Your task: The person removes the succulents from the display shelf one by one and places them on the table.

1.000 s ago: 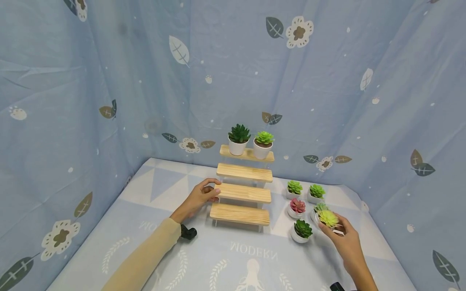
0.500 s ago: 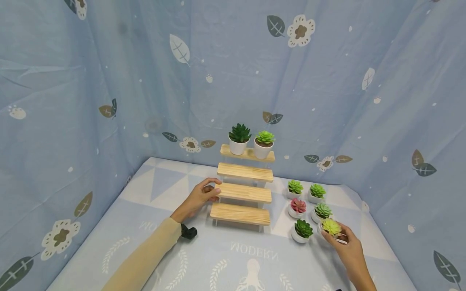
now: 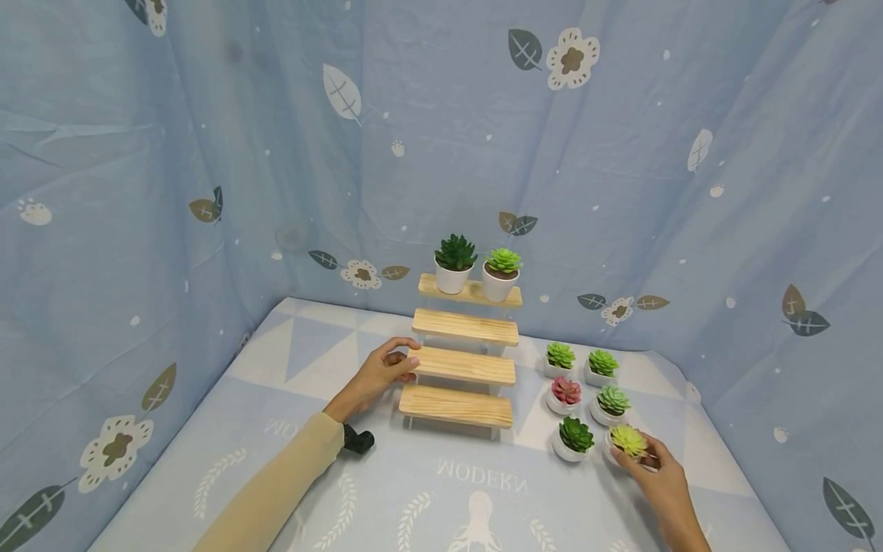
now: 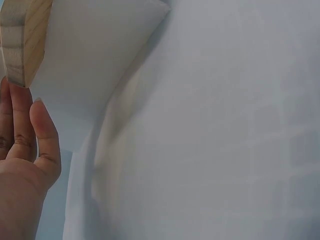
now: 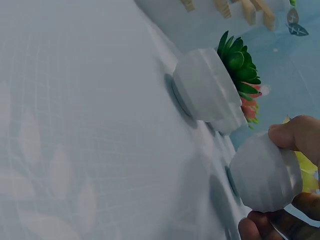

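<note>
My left hand [image 3: 385, 371] holds the left end of a tiered wooden display stand [image 3: 462, 365], at its second board from the bottom. In the left wrist view, fingertips [image 4: 19, 92] meet the board's end [image 4: 22, 42]. On the right, my right hand [image 3: 664, 479] grips a yellow-green potted succulent [image 3: 628, 439] by its white pot [image 5: 265, 172]. That pot is upright, at or very near the tabletop. Beside it stand a dark green succulent [image 3: 576, 434], a pale green one [image 3: 612, 399] and a red one [image 3: 566, 390].
Two bright green succulents, one left [image 3: 560, 355] and one right [image 3: 603, 363], stand farther back. The stand's top board bears a dark green plant [image 3: 455, 253] and a light green plant [image 3: 503, 262]. Printed cloth [image 3: 428, 138] hangs behind. A black object [image 3: 359, 440] is by my left wrist.
My right hand has moved slightly right and toward me with the yellow-green succulent, lowering it, and the pale green plant behind has come into full view. The left hand stays on the stand.
</note>
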Available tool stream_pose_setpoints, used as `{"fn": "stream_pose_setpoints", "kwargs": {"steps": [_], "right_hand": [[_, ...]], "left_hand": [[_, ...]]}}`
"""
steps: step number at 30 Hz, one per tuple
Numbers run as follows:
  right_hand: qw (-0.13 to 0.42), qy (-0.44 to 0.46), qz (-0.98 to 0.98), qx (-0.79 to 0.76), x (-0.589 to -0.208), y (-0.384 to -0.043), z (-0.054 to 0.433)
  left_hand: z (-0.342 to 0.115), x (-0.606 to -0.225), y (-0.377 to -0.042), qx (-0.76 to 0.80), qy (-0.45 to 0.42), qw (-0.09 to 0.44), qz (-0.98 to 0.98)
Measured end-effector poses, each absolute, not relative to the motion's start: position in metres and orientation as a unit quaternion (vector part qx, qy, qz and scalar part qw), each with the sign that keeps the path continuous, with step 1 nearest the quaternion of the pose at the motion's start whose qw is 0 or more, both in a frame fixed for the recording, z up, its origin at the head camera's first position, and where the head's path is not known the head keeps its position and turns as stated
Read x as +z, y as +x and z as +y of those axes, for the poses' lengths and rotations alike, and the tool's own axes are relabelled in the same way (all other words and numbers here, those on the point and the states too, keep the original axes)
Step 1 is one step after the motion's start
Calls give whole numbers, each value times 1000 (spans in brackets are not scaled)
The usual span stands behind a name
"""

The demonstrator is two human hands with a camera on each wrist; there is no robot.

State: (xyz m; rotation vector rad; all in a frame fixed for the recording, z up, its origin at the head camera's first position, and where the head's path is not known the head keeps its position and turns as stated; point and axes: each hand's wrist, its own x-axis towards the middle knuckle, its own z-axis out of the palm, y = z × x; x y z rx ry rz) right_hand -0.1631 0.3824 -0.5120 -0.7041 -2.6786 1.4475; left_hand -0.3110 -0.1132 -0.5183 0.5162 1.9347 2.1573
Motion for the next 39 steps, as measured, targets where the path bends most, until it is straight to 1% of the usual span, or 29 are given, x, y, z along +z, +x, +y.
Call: {"fn": "stream_pose_setpoints", "kwargs": {"steps": [14,25,35,39], "right_hand": [[0,-235,-863,447,-521,-164,386],[-14,-221,-861,459,-523,-164,387],[-69,-185,-863,464,-511,-164,392],[-66,-174,-867,462,-499,-163,394]], "left_hand": [[-113,-519,-312,732,179,98,650],[-113,-519,-311,731,178,97,651],[-114,-519,-311,730,179,96,653],[-114,-519,-311,727,178,97,656]]}}
